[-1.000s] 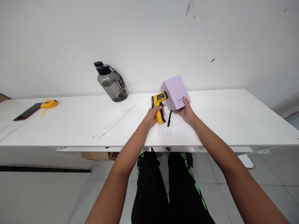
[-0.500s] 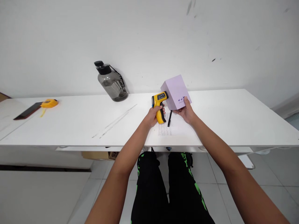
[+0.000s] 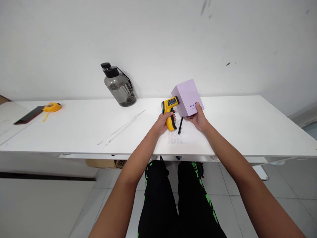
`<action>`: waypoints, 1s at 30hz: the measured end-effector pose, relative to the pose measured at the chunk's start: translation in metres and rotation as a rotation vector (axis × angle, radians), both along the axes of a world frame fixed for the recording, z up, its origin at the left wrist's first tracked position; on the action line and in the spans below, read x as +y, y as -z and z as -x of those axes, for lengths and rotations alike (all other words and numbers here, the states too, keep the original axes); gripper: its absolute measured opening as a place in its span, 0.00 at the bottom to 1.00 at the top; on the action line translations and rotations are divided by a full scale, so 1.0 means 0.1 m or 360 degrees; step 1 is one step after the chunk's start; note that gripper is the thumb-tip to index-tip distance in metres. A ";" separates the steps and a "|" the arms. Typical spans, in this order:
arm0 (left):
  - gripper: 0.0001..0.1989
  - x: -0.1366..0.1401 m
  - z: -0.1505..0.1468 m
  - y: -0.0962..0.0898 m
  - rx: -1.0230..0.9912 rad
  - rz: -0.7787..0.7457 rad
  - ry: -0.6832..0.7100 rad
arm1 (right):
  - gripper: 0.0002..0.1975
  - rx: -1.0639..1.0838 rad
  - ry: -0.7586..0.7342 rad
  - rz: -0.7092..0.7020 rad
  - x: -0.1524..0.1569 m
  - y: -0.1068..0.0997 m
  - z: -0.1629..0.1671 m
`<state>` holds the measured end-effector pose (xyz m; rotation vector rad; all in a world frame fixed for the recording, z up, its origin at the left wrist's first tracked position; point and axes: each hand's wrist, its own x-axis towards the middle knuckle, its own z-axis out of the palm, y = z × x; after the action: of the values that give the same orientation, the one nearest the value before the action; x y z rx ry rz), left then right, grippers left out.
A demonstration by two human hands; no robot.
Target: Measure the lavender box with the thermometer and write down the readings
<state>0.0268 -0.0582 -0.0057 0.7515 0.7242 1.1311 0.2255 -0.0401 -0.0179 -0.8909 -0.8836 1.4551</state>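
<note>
My left hand (image 3: pixel 162 123) is wrapped round the handle of a yellow and black infrared thermometer (image 3: pixel 169 103). The thermometer's black nose end points right, at or very near the left side of a lilac box (image 3: pixel 189 94). Gripping that box at its lower right corner is my right hand (image 3: pixel 199 119), thumb on the printed face and fingers underneath. The box is tilted. Below the two hands a black pen (image 3: pixel 180 126) lies across a sheet of paper (image 3: pixel 174 137) with rows of faint marks.
A grey translucent water bottle (image 3: pixel 120 87) with a black lid stands at the back by the wall. On the far left, a yellow tape measure (image 3: pixel 52 107) lies beside a dark flat object (image 3: pixel 29 115). The white table (image 3: pixel 79 129) has dark streaks left of my hands.
The view has shifted very slightly. Both hands keep the thermometer and the box in nearly the same places.
</note>
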 end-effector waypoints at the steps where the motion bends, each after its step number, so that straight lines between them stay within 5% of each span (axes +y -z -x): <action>1: 0.14 0.00 0.00 0.00 0.0002 -0.0001 -0.0003 | 0.33 0.0000 0.0000 0.0001 0.00 0.00 0.00; 30: 0.17 0.05 0.03 0.07 -0.0022 -0.0024 0.0043 | 0.32 -0.0019 -0.0003 -0.0005 0.02 0.01 0.00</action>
<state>0.0239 -0.0535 -0.0122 0.7636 0.6925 1.1172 0.2258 -0.0385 -0.0193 -0.8975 -0.8954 1.4513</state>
